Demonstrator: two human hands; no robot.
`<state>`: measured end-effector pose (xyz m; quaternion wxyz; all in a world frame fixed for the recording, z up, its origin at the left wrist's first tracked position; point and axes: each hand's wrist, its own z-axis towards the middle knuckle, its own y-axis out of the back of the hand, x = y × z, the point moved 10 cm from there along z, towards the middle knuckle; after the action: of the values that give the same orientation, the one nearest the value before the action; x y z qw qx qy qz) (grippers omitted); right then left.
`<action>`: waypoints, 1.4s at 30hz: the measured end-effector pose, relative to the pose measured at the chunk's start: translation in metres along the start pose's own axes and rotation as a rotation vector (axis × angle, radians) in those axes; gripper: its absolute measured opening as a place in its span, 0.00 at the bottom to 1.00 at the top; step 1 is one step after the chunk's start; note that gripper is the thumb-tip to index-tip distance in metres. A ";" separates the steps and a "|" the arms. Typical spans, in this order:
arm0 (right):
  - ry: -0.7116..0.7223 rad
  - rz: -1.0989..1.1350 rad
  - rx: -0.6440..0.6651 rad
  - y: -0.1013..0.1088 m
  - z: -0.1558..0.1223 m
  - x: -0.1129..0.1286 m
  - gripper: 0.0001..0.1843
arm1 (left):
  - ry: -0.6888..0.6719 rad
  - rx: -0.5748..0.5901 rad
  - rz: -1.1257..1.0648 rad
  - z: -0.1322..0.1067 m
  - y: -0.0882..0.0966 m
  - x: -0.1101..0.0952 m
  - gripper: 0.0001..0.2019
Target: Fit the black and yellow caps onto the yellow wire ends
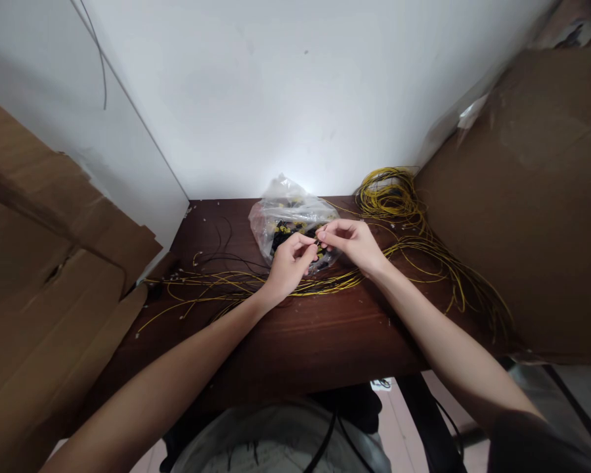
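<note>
Both hands meet over the middle of the table, fingertips nearly touching. My left hand (291, 264) pinches at a small dark piece too small to name. My right hand (350, 244) pinches at the same spot from the right, also closed; what lies between its fingers is mostly hidden. Just behind and beneath them stands a clear plastic bag (290, 209) with small black and yellow parts inside. Under the wrists a bundle of thin yellow and black wires (332, 282) runs across the table from left to right.
A coil of yellow and black wire (389, 194) lies at the back right of the brown table (325, 338). Cardboard stands on both sides, a left box (44, 282) and a right box (526, 197). A white wall (276, 98) closes off the back.
</note>
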<state>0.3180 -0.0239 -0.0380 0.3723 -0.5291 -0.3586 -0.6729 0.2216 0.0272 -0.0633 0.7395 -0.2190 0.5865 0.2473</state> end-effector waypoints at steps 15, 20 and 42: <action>0.001 0.020 -0.043 0.004 -0.001 0.000 0.14 | 0.000 -0.002 0.004 0.000 0.000 0.002 0.05; 0.012 -0.010 -0.047 0.005 -0.001 0.001 0.14 | 0.011 0.001 0.003 0.000 0.000 0.003 0.05; 0.052 -0.051 -0.083 0.009 -0.001 0.006 0.14 | 0.024 0.008 0.017 -0.001 0.000 0.006 0.06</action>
<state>0.3240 -0.0297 -0.0312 0.3421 -0.5171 -0.3337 -0.7101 0.2225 0.0272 -0.0694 0.7310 -0.2142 0.5983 0.2486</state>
